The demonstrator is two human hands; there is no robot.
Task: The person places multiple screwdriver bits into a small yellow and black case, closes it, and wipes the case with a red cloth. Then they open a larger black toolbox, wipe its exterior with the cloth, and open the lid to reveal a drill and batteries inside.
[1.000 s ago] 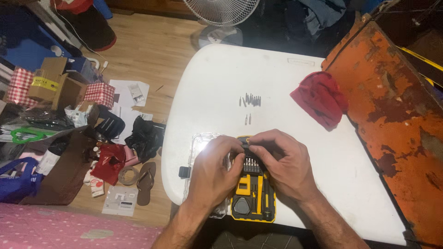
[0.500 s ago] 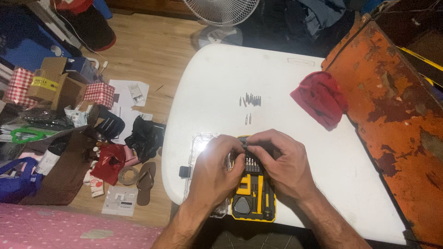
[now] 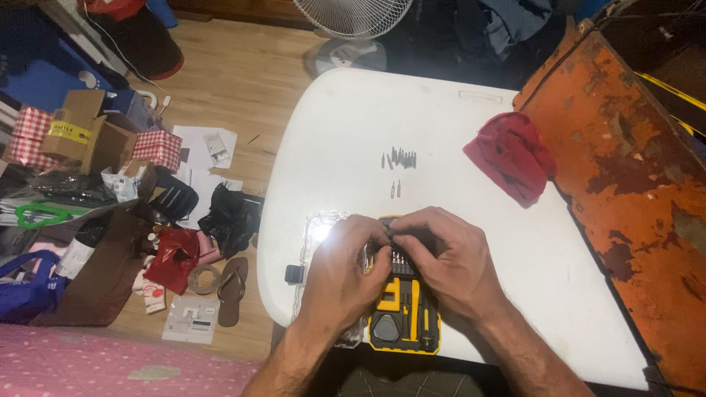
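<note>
A yellow and black tool kit case [image 3: 402, 312] lies open at the near edge of the white table [image 3: 346, 132], its clear lid [image 3: 316, 228] folded out to the left. My left hand [image 3: 342, 276] and my right hand [image 3: 445, 261] rest over the case's upper part, fingertips pinched together at the bit rack [image 3: 398, 259]. What the fingertips pinch is too small to make out. A row of loose screwdriver bits [image 3: 399, 158] lies farther up the table, with two more bits [image 3: 395, 190] below it.
A red cloth [image 3: 511, 158] lies at the table's right, against a rusty orange panel [image 3: 625, 169]. A fan base [image 3: 351, 53] stands beyond the table. Boxes [image 3: 81, 136], bags, a sandal [image 3: 232, 290] and papers litter the wooden floor to the left.
My fingertips shifted slightly over the bit rack; the hands and case stay in place.
</note>
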